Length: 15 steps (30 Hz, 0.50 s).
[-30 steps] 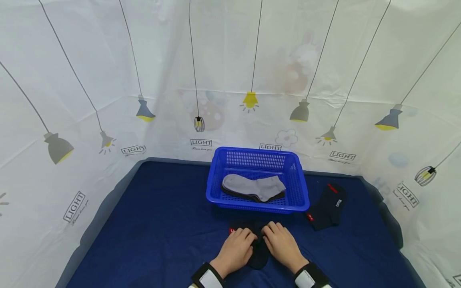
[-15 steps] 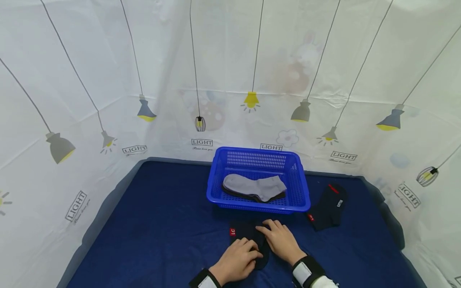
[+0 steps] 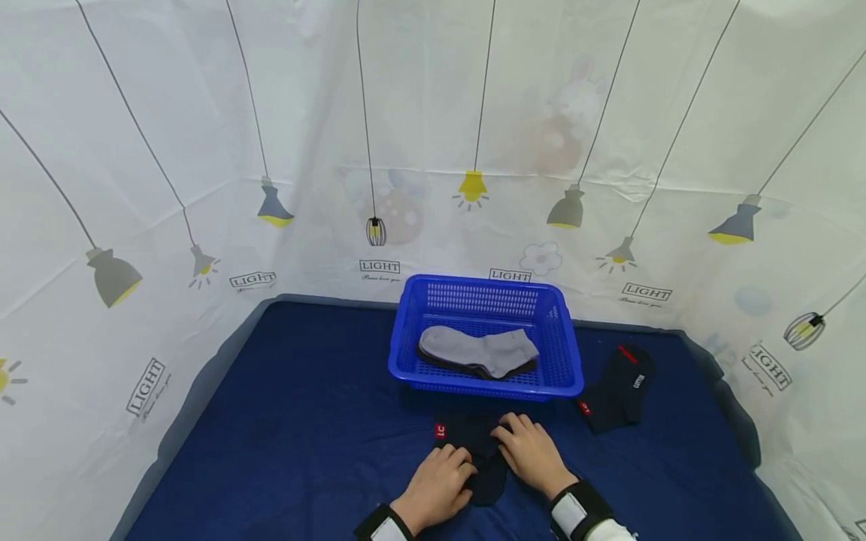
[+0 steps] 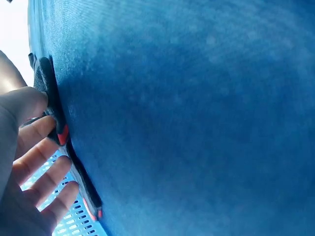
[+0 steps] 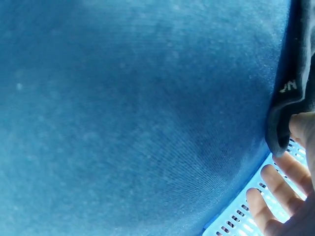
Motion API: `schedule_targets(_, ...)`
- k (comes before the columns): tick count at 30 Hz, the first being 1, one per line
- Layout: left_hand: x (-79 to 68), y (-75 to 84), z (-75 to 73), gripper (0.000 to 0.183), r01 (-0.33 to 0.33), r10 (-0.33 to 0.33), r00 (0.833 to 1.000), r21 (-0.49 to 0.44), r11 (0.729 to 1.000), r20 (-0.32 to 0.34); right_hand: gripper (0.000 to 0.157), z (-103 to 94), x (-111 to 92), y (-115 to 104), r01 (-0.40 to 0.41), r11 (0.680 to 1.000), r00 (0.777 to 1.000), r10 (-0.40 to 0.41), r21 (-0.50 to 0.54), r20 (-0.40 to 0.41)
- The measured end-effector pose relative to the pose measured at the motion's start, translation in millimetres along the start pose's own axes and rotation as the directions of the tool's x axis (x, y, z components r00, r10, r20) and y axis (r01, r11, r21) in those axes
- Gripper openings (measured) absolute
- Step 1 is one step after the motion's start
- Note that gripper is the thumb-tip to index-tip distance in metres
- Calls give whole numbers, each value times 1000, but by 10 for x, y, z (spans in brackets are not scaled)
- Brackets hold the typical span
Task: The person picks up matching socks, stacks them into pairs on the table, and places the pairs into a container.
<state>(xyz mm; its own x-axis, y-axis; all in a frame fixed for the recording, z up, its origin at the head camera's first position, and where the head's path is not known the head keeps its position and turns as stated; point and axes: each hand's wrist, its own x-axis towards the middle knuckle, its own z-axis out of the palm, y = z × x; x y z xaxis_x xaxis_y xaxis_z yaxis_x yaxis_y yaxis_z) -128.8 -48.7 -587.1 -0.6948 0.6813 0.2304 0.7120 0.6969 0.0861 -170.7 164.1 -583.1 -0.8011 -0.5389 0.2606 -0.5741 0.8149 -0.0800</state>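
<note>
A black sock (image 3: 463,430) with a red LC label lies on the dark blue cloth, its rounded part (image 3: 489,485) toward me. My left hand (image 3: 436,487) pinches its near left side; in the left wrist view the thumb and index fingertip meet the dark fabric (image 4: 53,93) while the other fingers spread. At the sock's right edge, my right hand (image 3: 531,454) pinches a fold, seen as a dark loop (image 5: 279,129) between thumb and index finger in the right wrist view. Whether a second sock lies underneath I cannot tell.
A blue perforated basket (image 3: 485,390) stands just beyond the hands. In it lies a grey sock (image 3: 473,349) on top of dark ones. Another black sock (image 3: 619,387) with red marks rests right of the basket. White printed curtain (image 3: 433,113) surrounds the table.
Both hands have come nearer to me along the sock, uncovering its red label. Over the last half second, the left hand has shifted slightly left and the right hand has barely moved.
</note>
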Motion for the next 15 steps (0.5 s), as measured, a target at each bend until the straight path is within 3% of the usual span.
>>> schedule_targets(6, -10, -41, -21, 27, 60, -60, 998, 11, 998, -6, 11, 1, -46, 2, 10, 1000, 999, -11, -16, -42)
schedule_targets(15, -37, -56, -50, 29, 107, -107, 994, -22, 994, -10, 22, 40, -130, 2, 38, 999, 995, -41, -32, -86)
